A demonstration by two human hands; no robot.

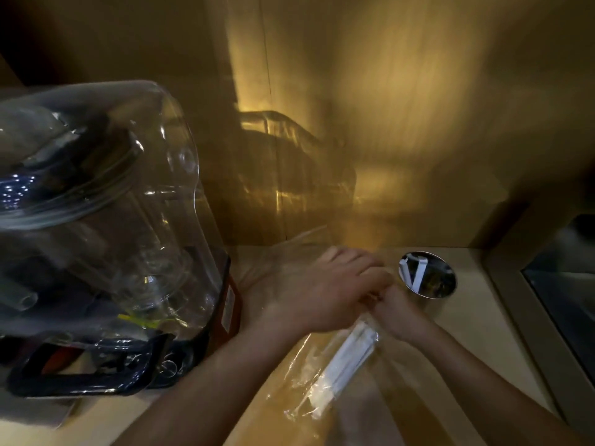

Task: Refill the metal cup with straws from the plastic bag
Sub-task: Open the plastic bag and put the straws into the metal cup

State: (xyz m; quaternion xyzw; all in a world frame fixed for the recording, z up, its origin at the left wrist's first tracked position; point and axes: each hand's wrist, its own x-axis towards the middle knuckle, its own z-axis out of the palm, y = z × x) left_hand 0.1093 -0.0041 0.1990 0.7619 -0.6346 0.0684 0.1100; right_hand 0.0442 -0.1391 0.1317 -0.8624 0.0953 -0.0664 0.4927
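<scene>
blender label (pixel 229 304), print seemingly too blurred

The shiny metal cup (pixel 428 274) stands upright, two white straws (pixel 418 272) leaning inside. Just beside it, nearer the camera, the clear plastic bag (pixel 322 375) lies crumpled, holding a bundle of white straws (pixel 351 358).

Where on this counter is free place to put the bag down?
Bare counter lies right of the metal cup, up to the window frame. The left is crowded by the blender; the middle by both hands and the plastic bag.
</scene>
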